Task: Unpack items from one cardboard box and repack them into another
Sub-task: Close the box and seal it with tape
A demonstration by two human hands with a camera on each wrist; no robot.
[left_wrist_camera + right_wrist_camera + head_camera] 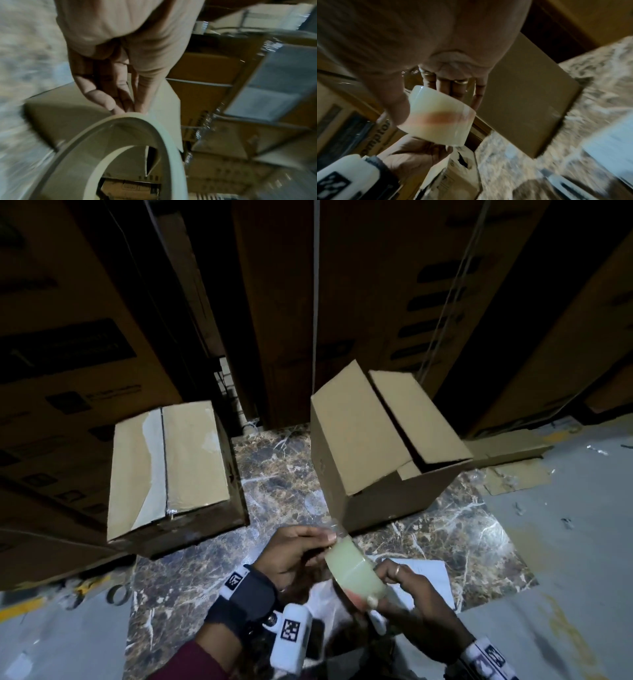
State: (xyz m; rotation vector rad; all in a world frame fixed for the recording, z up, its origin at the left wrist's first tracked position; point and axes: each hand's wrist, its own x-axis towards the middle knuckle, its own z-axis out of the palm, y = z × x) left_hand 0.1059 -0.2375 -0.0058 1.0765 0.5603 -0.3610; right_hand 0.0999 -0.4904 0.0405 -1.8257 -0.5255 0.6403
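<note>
A roll of clear packing tape (356, 571) is held between both hands above the marble floor. My right hand (407, 601) grips the roll (436, 116) around its rim. My left hand (301, 549) pinches the loose tape end at the roll's top edge (130, 115). Two cardboard boxes stand ahead: the left box (174, 467) has its flaps closed with torn tape along the seam. On the right box (383, 440) the flaps are folded down, with a dark gap between them.
Tall stacked cartons (68, 337) wall off the back and left. Flat cardboard scraps (513, 467) lie right of the right box. A white paper sheet (428, 577) lies on the floor under my hands. Another tape roll (118, 594) lies at the left.
</note>
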